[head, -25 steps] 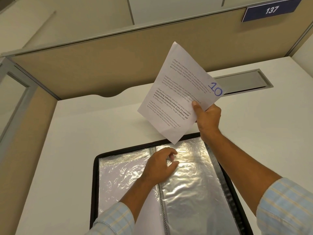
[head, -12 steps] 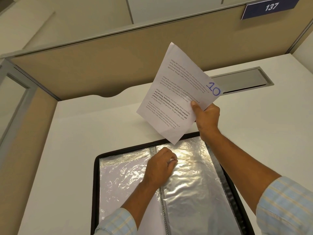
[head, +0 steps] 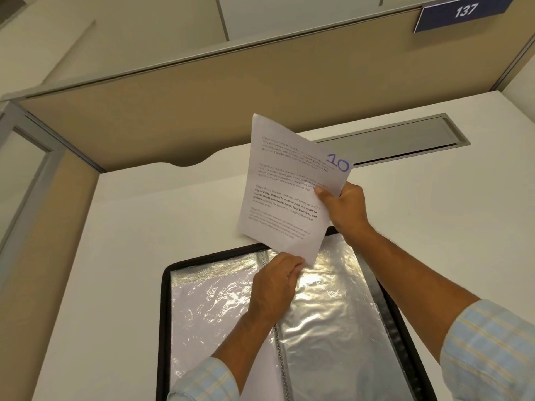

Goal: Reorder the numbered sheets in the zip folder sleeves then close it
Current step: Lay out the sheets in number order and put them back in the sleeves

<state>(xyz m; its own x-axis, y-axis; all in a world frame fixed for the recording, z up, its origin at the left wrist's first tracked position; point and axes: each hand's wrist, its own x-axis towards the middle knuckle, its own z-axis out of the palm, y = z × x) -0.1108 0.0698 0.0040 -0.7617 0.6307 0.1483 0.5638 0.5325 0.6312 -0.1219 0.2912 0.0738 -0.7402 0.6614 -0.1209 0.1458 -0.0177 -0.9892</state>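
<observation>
A black zip folder (head: 165,314) lies open on the white desk, its clear plastic sleeves (head: 324,322) shining on both sides of the spine. My right hand (head: 344,208) holds a printed sheet marked "10" (head: 285,195) in blue, tilted above the folder's far edge, thumb on its front. My left hand (head: 275,287) sits at the top of the right-hand sleeve, its fingers curled and pinching the sleeve's top edge right below the sheet's lower corner. A white sheet shows inside the left sleeve (head: 208,308).
The white desk (head: 115,270) is bounded by a beige partition (head: 202,96) behind and on the left. A grey cable slot (head: 405,140) lies at the back right. A blue sign reading 137 (head: 463,11) hangs above.
My right hand has lowered the sheet so its bottom corner now reaches my left hand. My left hand's fingers have closed on the sleeve's top edge.
</observation>
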